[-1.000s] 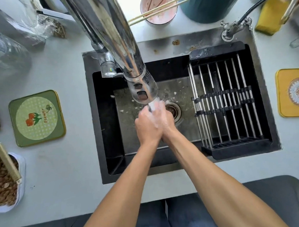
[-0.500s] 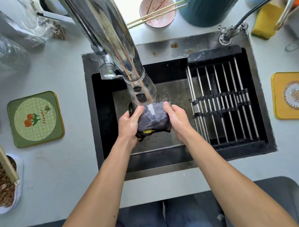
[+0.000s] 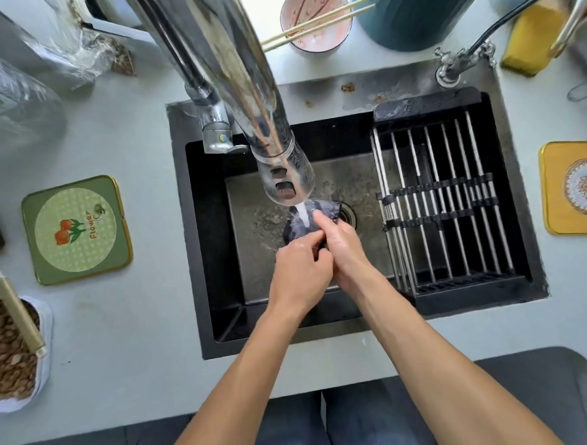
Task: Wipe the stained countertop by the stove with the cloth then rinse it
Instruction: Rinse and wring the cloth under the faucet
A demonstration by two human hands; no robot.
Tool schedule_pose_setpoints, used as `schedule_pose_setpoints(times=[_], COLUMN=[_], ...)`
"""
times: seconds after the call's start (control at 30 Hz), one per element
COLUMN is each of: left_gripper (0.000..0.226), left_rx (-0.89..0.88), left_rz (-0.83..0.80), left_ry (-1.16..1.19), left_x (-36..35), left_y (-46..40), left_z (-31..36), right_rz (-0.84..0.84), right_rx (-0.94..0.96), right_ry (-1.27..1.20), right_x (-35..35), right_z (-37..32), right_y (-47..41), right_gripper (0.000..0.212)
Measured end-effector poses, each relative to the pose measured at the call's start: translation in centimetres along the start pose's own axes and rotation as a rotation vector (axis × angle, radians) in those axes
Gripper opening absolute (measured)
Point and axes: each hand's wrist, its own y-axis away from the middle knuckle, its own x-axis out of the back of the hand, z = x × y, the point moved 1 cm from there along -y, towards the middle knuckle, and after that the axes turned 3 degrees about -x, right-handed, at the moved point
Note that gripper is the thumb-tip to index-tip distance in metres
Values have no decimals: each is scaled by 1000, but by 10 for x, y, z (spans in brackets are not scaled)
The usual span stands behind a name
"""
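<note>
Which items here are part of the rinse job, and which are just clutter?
In use:
cloth, gripped by left hand and right hand
tap, water running onto the cloth
sink

Lying about:
drying rack
green coaster
yellow coaster
bowl with chopsticks
sponge

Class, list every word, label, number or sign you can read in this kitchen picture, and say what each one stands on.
"Flower": printed sideways beside the orange flowers on the green coaster, left of the sink.
Clear bottle at far left: a green label at the picture's edge, too blurred and cut off to read.
Yellow coaster at right: a pattern only, no words.
Nothing else readable.
</note>
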Motion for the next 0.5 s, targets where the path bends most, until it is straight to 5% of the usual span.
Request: schedule_pose_setpoints(times=[0.13,0.33,0.43,0.5], left_gripper=[23,50,32,32], left_rx=[240,485,421,331], left_rz=[233,-202,75,297], left_ry=[177,734,781,533], left_x=[28,19,14,14], left_y=[-22,-60,-64,-64], left_z=[-27,-48,-43,-39], right_rz=[129,-159,-152,11], right_rx=[16,27,64,83], right_ry=[106,-86,-33,103], right_x=[9,9,9,8], right_z=[6,4,-1,-6], right_y=[-11,-14,-17,-24], right_gripper=[40,50,44,37])
